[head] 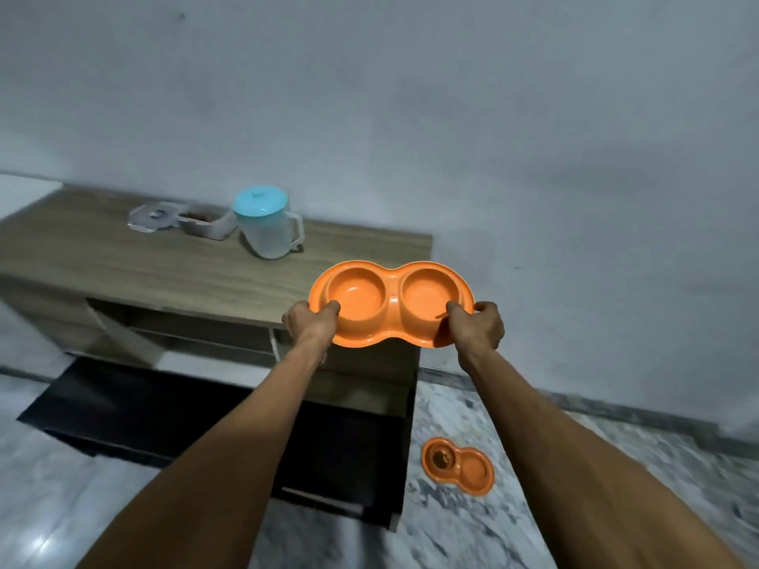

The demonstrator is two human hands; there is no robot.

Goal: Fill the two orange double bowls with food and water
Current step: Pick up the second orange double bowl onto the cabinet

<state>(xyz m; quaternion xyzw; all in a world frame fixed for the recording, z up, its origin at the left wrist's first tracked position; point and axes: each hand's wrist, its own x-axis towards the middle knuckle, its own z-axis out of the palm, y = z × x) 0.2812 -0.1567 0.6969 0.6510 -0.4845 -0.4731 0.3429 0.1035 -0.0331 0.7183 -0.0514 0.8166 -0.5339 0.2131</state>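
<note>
- While we hold the orange plastic double bowl (392,297) up in the air, both hands are clamped on it. Our left hand (310,324) grips the left end, thumb hooked over the rim into the left well, fingers curled underneath.
- Right side?
- Mirror image. Our right hand (478,328) grips the right end, thumb over the rim into the right well, fingers under it.
- Where does the bowl sit relative to the furniture?
- Above the front right corner of the low wood-grain cabinet (123,256), not touching it. Its top faces us, tilted slightly our way. Both wells look dry and bare.
- Second bowl?
- We see the other orange double bowl (458,466) flat on the grey marble floor (554,507), just right of the cabinet, well apart from our hands. Its left well has a brown clump in it. We cannot tell whether anything is in its right well.
- Supplies?
- On the cabinet top, near the grey wall (410,96): a clear plastic pitcher with a light blue lid (269,227), upright, handle to the right. Just left of it, an open clear rectangular container (205,225) with something brown inside, and its clear lid (154,217) lying flat beside that.
- Anything below?
- A black panel (164,412) lies open at the cabinet's foot.
</note>
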